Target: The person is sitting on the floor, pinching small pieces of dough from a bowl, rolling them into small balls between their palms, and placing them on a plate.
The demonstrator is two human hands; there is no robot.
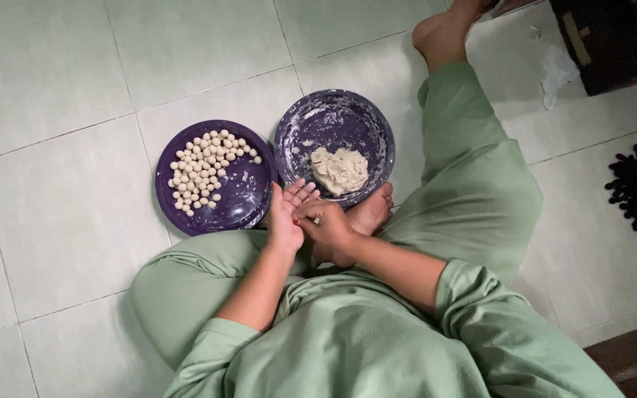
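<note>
I'm pressing my left hand (287,215) and right hand (327,225) together beside two purple plates: one (242,200) holding many dough balls (204,171), one (333,118) holding a dough lump (340,170).

The hands, the left hand (286,217) and the right hand (327,227), are pressed together just at the near rims of two purple plates. Directly ahead, the plate with small dough balls (214,177) and the plate with the dough lump (335,144) touch each other and leave no gap between them. A bare foot (370,212) blocks the right side. The tiled floor (53,147) to the left is open. Beyond the plates the floor is also open.
</note>
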